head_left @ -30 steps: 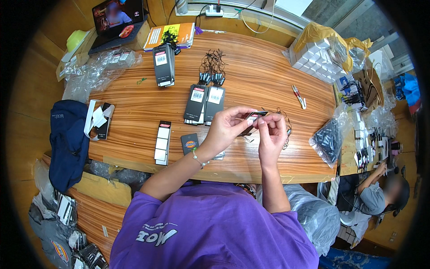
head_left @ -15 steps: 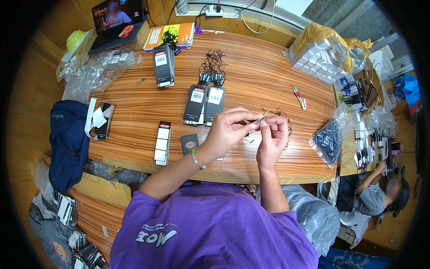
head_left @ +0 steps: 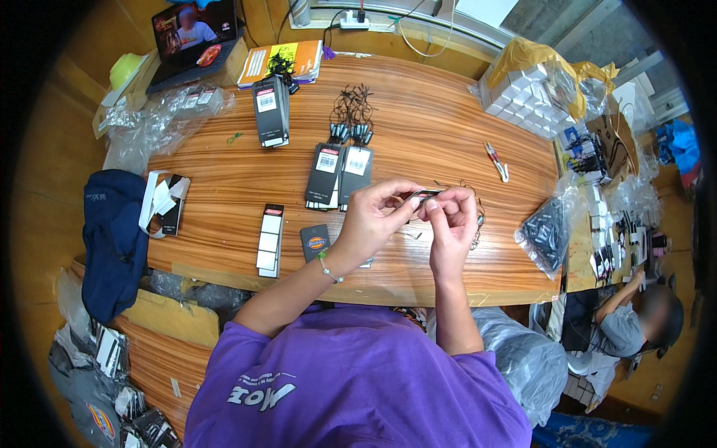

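The left forearm (head_left: 299, 287) slants from lower left of centre toward mid-frame; the right forearm (head_left: 454, 313) rises nearly upright, right of centre. Left hand (head_left: 373, 216) and right hand (head_left: 450, 228) sit close together, thumbs and fingertips pinched.

Over the table (head_left: 441, 112), near its front edge, a tag (head_left: 428, 193) sits between left hand (head_left: 377, 213) and right hand (head_left: 452, 224). Behind and left, I see two tag bundles (head_left: 326, 179) side by side; a third bundle (head_left: 269, 119) lies farther back, before notebooks (head_left: 302, 60). Small boxes (head_left: 523, 101) stand back right, a plastic bag (head_left: 544, 231) front right.
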The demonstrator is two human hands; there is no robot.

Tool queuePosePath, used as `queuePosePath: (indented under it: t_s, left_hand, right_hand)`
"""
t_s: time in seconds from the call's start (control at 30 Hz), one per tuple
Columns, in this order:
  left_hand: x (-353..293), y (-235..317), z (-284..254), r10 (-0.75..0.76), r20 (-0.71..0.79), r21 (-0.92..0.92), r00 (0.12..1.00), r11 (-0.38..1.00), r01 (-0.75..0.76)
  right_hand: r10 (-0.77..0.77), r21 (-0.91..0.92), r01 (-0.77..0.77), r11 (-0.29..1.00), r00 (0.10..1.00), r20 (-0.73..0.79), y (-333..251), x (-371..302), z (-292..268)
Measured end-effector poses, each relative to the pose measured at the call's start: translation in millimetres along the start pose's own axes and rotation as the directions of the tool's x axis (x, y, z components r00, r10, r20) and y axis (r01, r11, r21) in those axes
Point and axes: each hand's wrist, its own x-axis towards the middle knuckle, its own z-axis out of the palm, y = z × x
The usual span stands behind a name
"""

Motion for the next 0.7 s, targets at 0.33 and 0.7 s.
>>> queuePosePath:
  t_s: [0.33,0.7]
  left_hand:
    - [0,-1,-4,-0.02,0.073,-0.002,0.997,1.0,0.02]
    - [2,13,-6,0.121,0.074,0.229,0.99,0.964,-0.135]
  right_hand:
    - [0.066,0.04,-0.068,0.997,0.997,0.037,-2,4,-6]
    - [0.077,-0.033,-0.076,0.997,0.995,0.059,-7,1,-6]
